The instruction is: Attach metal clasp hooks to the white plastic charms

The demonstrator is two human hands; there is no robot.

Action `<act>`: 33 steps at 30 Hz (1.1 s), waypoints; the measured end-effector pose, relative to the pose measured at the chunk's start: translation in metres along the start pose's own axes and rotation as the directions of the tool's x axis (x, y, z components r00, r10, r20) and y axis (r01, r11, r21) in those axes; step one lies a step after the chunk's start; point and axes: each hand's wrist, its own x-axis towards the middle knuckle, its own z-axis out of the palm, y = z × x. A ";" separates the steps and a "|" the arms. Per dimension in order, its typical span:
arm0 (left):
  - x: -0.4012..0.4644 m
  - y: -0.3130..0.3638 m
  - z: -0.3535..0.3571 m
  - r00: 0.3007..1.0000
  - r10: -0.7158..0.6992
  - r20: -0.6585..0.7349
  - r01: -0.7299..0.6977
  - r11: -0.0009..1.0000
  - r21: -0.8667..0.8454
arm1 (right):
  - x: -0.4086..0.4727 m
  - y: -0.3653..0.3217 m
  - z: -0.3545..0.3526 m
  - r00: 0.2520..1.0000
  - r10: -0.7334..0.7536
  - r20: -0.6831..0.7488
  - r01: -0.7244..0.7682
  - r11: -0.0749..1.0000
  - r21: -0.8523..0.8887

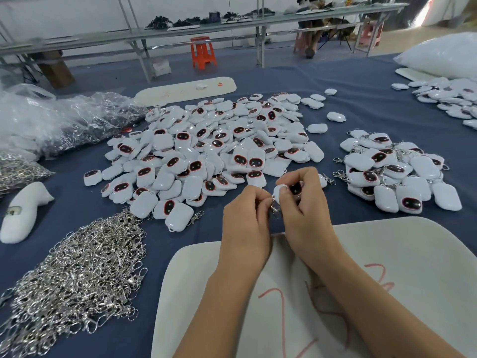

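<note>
My right hand (304,202) grips a white plastic charm (279,190) with a dark red-rimmed face, held just above the blue table. My left hand (245,215) pinches a metal clasp hook (275,210) right at the charm's lower edge; fingers hide most of the hook. A large pile of loose white charms (206,151) lies beyond my hands. A heap of silver clasp hooks (77,275) spreads at the near left. To the right sits a smaller pile of charms with hooks on them (392,171).
A white foam pad (387,280) with red marks lies under my forearms. Clear plastic bags of hooks (64,120) sit at the far left, a white pouch (23,210) near them. More charms (449,99) and a white bag (444,55) lie far right.
</note>
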 end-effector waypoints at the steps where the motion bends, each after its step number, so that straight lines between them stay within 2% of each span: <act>1: 0.000 0.000 0.000 1.000 0.002 -0.004 -0.002 1.000 -0.028 | 0.000 0.000 0.000 1.000 0.005 -0.006 -0.005 1.000 0.017; 9: 0.004 0.002 -0.004 1.000 -0.012 0.008 0.013 0.983 -0.183 | -0.001 -0.003 0.000 0.991 0.131 -0.003 -0.125 0.957 0.260; 17: 0.006 0.001 -0.006 0.995 -0.096 0.036 0.102 0.948 -0.302 | 0.000 0.000 0.001 0.991 0.131 -0.001 -0.124 0.942 0.311; 20: 0.007 -0.001 -0.008 0.995 -0.082 0.048 0.091 0.962 -0.256 | 0.000 0.000 -0.001 0.996 0.089 0.019 -0.091 0.958 0.272; 24: 0.010 -0.006 -0.014 0.992 -0.088 0.093 0.101 0.983 -0.154 | 0.002 0.002 -0.009 0.996 -0.054 0.077 0.041 0.985 0.167; 30: 0.009 -0.011 -0.018 0.983 -0.126 0.133 0.137 0.987 -0.078 | 0.006 0.004 -0.013 0.957 -0.103 0.271 0.059 0.984 0.165; 33: 0.010 -0.009 -0.022 0.976 -0.158 0.151 0.172 0.982 -0.083 | 0.008 0.006 -0.015 0.940 -0.107 0.324 0.065 0.988 0.139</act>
